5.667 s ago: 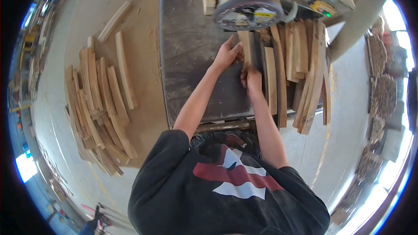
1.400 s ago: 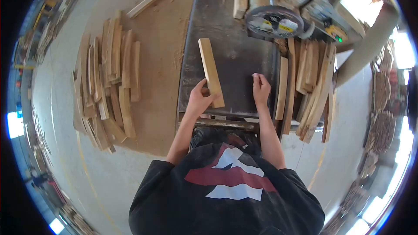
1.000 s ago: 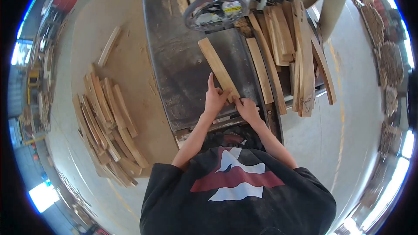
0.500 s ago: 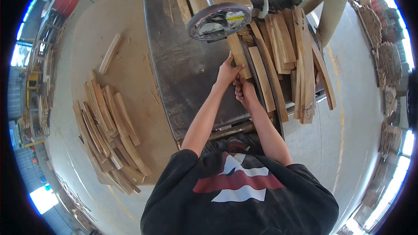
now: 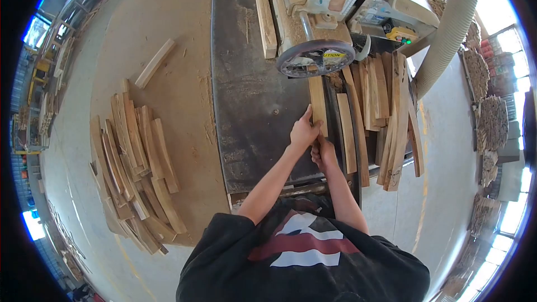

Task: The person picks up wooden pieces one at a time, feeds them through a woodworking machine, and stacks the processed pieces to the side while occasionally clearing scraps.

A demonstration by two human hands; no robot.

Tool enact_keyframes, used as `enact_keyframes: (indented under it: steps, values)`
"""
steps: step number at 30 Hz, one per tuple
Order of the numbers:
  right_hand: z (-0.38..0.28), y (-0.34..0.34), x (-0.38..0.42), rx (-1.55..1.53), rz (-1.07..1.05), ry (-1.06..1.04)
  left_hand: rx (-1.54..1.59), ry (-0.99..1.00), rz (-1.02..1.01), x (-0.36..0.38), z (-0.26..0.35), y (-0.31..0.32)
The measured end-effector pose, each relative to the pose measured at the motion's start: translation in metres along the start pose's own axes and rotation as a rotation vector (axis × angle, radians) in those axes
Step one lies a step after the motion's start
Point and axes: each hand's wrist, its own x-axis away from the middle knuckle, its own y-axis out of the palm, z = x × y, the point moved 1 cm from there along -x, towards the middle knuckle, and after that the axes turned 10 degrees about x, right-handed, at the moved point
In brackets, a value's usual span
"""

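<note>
A light wooden piece (image 5: 318,99) lies on the dark machine table (image 5: 254,106), its far end under the machine's round handwheel (image 5: 316,58). My left hand (image 5: 305,132) grips its left side near the close end, with the fingers pointing forward. Close beside it, my right hand (image 5: 325,154) is closed at the piece's near end; its fingertips are partly hidden. Just to the right lie a short curved strip (image 5: 347,134) and a longer curved strip (image 5: 358,134).
A pile of wooden strips (image 5: 397,123) sits at the right. More cut pieces (image 5: 140,156) and one lone piece (image 5: 155,64) lie on the brown board (image 5: 190,112) at left. A ribbed hose (image 5: 456,33) hangs at the upper right.
The camera view has shifted, so the machine and table appear lower and farther right. Both hands still hold the wooden piece near its close end.
</note>
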Motion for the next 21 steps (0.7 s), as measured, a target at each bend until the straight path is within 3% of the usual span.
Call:
enact_keyframes:
  steps: [6,9,11,13,17,21]
  values:
    - [-0.027,0.012,-0.029,-0.054,-0.033,0.029,0.066,-0.050,0.000,-0.021,0.007,-0.015]
    - [-0.073,0.033,-0.094,-0.095,-0.058,-0.102,0.090,0.169,0.261,-0.050,-0.001,-0.021]
    - [-0.098,0.043,-0.098,0.035,0.128,-0.059,0.360,0.094,0.348,-0.042,-0.003,-0.027]
    - [-0.103,0.037,-0.108,-0.048,0.011,-0.082,0.656,0.197,0.321,-0.026,-0.003,-0.026]
    - [-0.084,0.046,-0.083,0.394,0.046,-0.483,0.354,0.325,0.135,0.020,-0.017,-0.048]
    - [-0.014,0.034,-0.032,0.754,0.252,-1.122,0.284,0.423,0.218,0.076,-0.033,-0.079]
